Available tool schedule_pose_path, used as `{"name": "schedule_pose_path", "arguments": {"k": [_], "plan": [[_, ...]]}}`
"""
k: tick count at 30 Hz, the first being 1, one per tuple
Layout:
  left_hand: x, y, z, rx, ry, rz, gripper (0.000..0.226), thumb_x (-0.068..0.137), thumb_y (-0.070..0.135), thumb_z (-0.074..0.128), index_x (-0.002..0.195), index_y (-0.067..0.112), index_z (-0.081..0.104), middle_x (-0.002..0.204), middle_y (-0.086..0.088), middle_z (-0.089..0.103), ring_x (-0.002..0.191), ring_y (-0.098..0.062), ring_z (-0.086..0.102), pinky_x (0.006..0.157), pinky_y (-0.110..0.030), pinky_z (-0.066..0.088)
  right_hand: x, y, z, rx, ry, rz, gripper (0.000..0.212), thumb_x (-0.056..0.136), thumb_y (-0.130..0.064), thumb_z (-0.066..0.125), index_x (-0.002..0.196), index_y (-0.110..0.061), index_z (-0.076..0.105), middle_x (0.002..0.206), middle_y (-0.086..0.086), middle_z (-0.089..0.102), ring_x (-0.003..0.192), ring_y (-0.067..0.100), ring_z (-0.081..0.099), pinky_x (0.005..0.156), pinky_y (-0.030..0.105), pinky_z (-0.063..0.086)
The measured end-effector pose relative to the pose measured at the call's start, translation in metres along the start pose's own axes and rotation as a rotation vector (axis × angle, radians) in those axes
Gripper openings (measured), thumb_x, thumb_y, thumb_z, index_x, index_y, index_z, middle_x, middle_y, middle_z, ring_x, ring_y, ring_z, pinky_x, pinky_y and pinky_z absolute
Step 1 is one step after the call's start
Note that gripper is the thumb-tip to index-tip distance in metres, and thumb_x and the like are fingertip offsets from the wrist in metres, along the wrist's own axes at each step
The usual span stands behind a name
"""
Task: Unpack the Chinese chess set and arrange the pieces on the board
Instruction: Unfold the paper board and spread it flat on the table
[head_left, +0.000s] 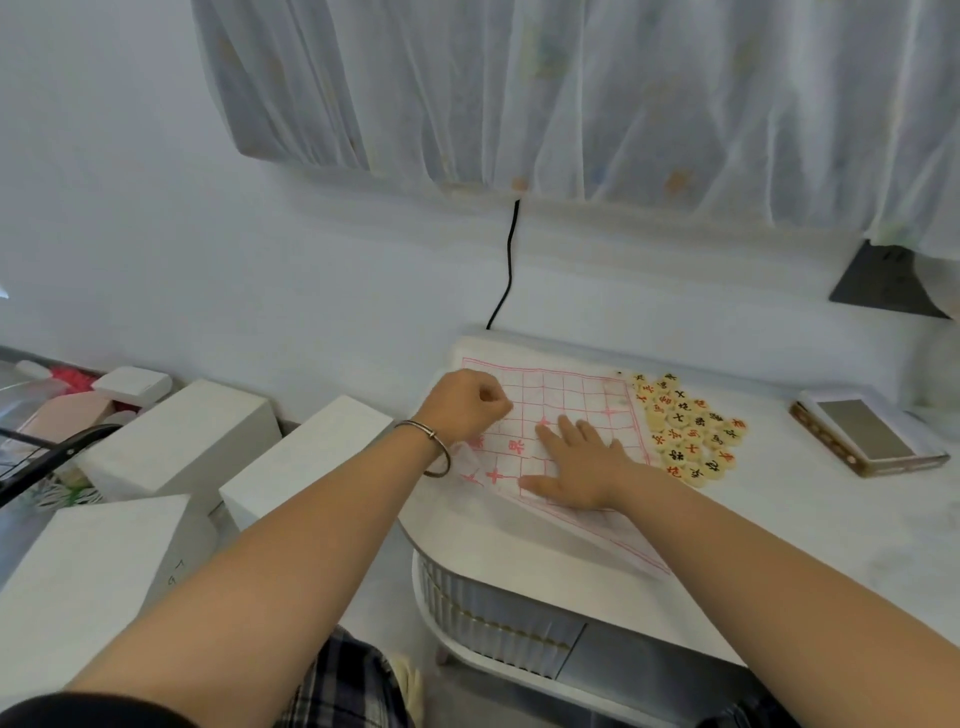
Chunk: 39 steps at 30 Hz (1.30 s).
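The right hand (576, 467) lies flat, fingers spread, on the paper board (571, 389) on the surface (779, 519); the left hand (465, 405) curls on it (pinching it or not, I cannot tell). The pieces (685, 426) heap just right of the board, nearest the right hand.

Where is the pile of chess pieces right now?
In the head view, the pile of chess pieces lies on the table beside the paper board, at its right edge, just beyond the right hand pressed flat on it.
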<state>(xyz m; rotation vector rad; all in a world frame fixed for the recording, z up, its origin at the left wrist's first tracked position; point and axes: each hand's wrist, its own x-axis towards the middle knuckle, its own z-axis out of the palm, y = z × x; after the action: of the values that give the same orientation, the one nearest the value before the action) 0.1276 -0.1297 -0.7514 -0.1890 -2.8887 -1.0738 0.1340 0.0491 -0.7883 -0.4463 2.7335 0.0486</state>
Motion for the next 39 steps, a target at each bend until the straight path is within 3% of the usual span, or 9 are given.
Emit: {"name": "schedule_pose_path", "arguments": {"k": [2,3,5,7,11,15,19,34,39], "plan": [[0.0,-0.002,0.0,0.238,-0.321,0.056,0.046,0.09,0.031,0.059,0.132,0.014,0.051,0.14,-0.003,0.049,0.129,-0.017,0.044,0.106,-0.025,0.032,0.0,-0.002,0.001,0.003,0.002,-0.019,0.088,0.084,-0.073,0.032,0.15,-0.029,-0.006,0.158,0.004,-0.016,0.146,0.029,-0.01,0.115,0.057,0.007],[0.002,-0.006,0.002,0.361,-0.453,0.058,0.061,0.09,0.034,0.058,0.142,0.014,0.037,0.149,-0.002,0.037,0.137,-0.02,0.033,0.112,-0.029,0.025,0.0,-0.004,0.002,0.005,0.007,-0.036,0.088,0.084,-0.072,0.033,0.15,-0.028,-0.006,0.158,0.004,-0.016,0.146,0.029,-0.011,0.115,0.057,0.007],[0.008,-0.016,0.006,0.542,-0.604,0.059,0.079,0.086,0.042,0.061,0.148,0.013,0.021,0.153,-0.006,0.025,0.141,-0.027,0.024,0.116,-0.037,0.022,0.002,-0.006,0.005,0.012,0.021,-0.083,0.088,0.084,-0.072,0.035,0.15,-0.029,-0.005,0.158,0.003,-0.015,0.146,0.028,-0.011,0.114,0.057,0.005],[0.014,-0.028,0.009,0.663,-0.647,0.052,0.091,0.084,0.052,0.059,0.15,0.015,0.009,0.156,-0.011,0.012,0.142,-0.033,0.017,0.116,-0.042,0.018,0.004,-0.007,0.006,0.026,0.039,-0.142,0.087,0.085,-0.07,0.036,0.15,-0.029,-0.004,0.158,0.002,-0.014,0.146,0.027,-0.01,0.115,0.055,0.004],[0.022,-0.042,0.002,0.72,-0.642,-0.008,0.098,0.082,0.059,0.057,0.15,0.02,-0.002,0.158,-0.009,-0.005,0.145,-0.032,0.0,0.118,-0.046,0.009,0.012,-0.002,0.004,0.143,0.17,-0.153,0.074,0.091,-0.063,0.03,0.151,-0.027,0.003,0.159,0.0,-0.009,0.147,0.023,-0.006,0.117,0.05,0.0],[0.035,-0.052,-0.007,0.716,-0.633,-0.039,0.101,0.081,0.057,0.06,0.15,0.021,-0.003,0.158,-0.007,-0.007,0.146,-0.031,-0.004,0.118,-0.048,0.009,0.029,0.022,-0.001,0.131,0.375,0.007,0.061,0.098,-0.051,0.02,0.15,-0.022,0.01,0.159,0.002,-0.002,0.147,0.024,-0.004,0.116,0.05,-0.001],[0.045,-0.055,-0.011,0.741,-0.626,-0.046,0.099,0.082,0.057,0.058,0.15,0.021,-0.003,0.158,-0.007,-0.007,0.146,-0.031,-0.002,0.118,-0.048,0.009,0.05,0.055,-0.007,0.061,0.379,0.15,0.058,0.099,-0.046,0.015,0.151,-0.019,0.008,0.159,0.004,-0.001,0.147,0.025,-0.004,0.116,0.051,-0.002],[0.062,-0.025,0.004,0.749,-0.62,0.028,0.086,0.089,0.05,0.052,0.15,0.016,0.002,0.157,-0.011,0.002,0.145,-0.033,0.003,0.116,-0.044,0.011,0.065,0.116,-0.007,-0.034,0.316,0.152,0.055,0.1,-0.04,0.01,0.15,-0.016,0.013,0.16,0.004,0.001,0.147,0.019,0.001,0.116,0.052,0.003],[0.064,-0.027,0.01,0.743,-0.544,0.078,0.086,0.086,0.057,0.051,0.15,0.022,0.006,0.158,-0.005,0.002,0.145,-0.026,0.007,0.114,-0.052,0.021,0.056,0.08,-0.013,0.089,0.455,0.106,0.053,0.101,-0.038,0.014,0.15,-0.017,0.013,0.159,0.004,0.001,0.147,0.02,0.001,0.116,0.051,0.001]]}}
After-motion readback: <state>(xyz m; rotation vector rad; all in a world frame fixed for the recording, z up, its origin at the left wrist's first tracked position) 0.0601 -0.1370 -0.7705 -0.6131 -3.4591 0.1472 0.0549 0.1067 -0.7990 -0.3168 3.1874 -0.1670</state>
